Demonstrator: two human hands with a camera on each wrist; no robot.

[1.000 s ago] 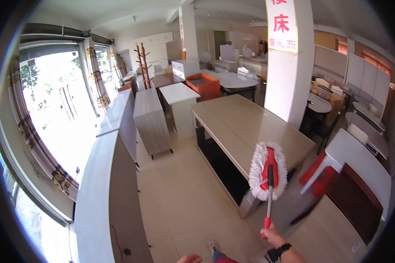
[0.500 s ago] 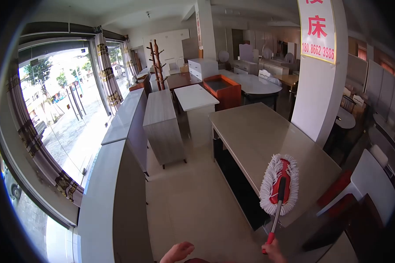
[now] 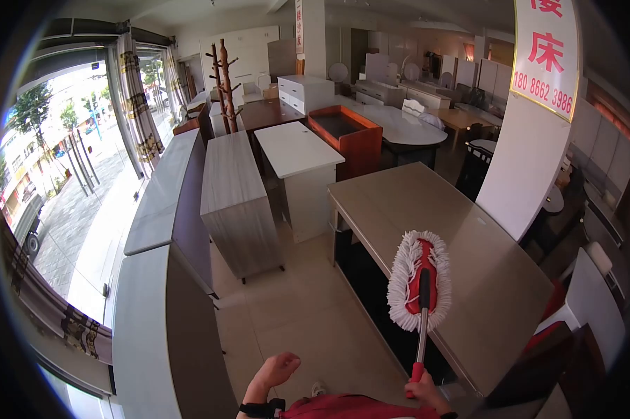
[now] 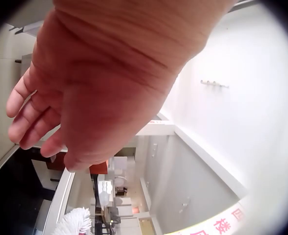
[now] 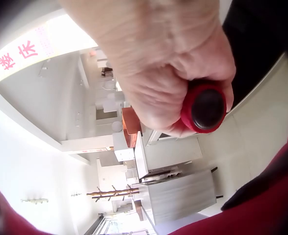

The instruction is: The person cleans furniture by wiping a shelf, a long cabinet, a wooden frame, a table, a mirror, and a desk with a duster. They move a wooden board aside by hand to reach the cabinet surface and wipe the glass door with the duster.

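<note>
A duster with a white fringed head and a red grip is in my right hand, whose fingers curl round the grip. In the head view the duster head is over the left part of a brown glossy table; contact cannot be told. From the right wrist view, my right hand wraps the handle, its dark end cap facing the camera. My left hand holds nothing, in front of my body; the left wrist view shows its fingers loosely bent.
Grey cabinets line the window side at left. A wood-grain cabinet, a white-topped desk and an orange-red piece stand ahead. A white pillar with a sign rises behind the table; chairs stand at right.
The view has shifted, and the duster head appears slightly farther left and higher over the table than half a second ago. My left hand has come higher into view. My right hand keeps its hold.
</note>
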